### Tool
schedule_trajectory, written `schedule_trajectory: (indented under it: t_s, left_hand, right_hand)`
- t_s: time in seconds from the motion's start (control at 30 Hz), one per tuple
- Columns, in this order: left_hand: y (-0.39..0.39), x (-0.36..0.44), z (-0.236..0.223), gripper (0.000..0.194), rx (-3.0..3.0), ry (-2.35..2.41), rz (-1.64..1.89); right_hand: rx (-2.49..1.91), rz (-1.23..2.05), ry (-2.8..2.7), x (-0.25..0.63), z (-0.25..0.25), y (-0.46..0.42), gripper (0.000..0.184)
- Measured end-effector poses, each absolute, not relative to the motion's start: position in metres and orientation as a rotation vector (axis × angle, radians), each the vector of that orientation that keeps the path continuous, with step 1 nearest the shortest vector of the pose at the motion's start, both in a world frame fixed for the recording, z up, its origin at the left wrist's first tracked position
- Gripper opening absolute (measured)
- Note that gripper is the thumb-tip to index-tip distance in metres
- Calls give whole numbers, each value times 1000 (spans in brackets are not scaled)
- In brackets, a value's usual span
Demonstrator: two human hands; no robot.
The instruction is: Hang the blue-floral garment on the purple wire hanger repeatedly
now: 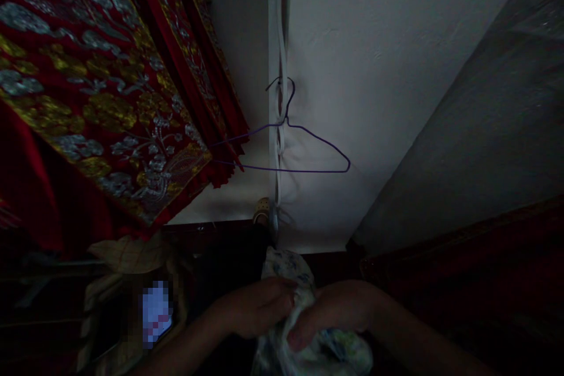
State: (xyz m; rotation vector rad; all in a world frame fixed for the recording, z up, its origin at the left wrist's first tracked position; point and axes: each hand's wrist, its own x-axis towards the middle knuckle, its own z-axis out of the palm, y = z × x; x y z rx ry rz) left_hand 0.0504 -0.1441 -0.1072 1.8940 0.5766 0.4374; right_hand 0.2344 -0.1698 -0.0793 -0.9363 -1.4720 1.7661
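Observation:
A white cloth with a blue and green print (288,264) is bunched between my two hands at the bottom middle. My left hand (262,308) grips it from the left with fingers curled. From the right, my right hand (335,308) is closed on the same cloth, thumb pressed over the fabric. Part of the cloth hangs below and out of the frame, so its full shape is hidden. In front of me, an unused purple wire hanger (308,171) hangs by its hook on a looped white cord (282,29) against the wall.
Red fabric with gold and silver embroidery (110,111) hangs at the left and covers the hanger's left end. A lit, blurred screen (156,311) lies at lower left, by a checked cloth (132,252). One tan clog (261,208) stands at the wall's foot. The scene is dim.

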Motion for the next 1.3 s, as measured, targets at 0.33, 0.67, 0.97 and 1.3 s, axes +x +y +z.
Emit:
schedule_trajectory:
  t_s: [0.33, 0.67, 0.97, 1.3]
  left_hand:
    - [-98, -11, -113, 31, 2463, 1004, 108]
    - [-71, -56, -74, 35, 2067, 1269, 527]
    - [-85, -60, -61, 21, 2046, 1419, 450]
    - [-44, -16, -7, 30, 2237, 1121, 1072]
  right_hand:
    - [-909, 1896, -2085, 275, -34, -164, 20]
    - [-1198, 698, -1730, 277, -48, -16, 50]
    - [-1440, 259, -1908, 316, -88, 9, 18]
    - [-1291, 504, -1903, 364, -50, -23, 32]
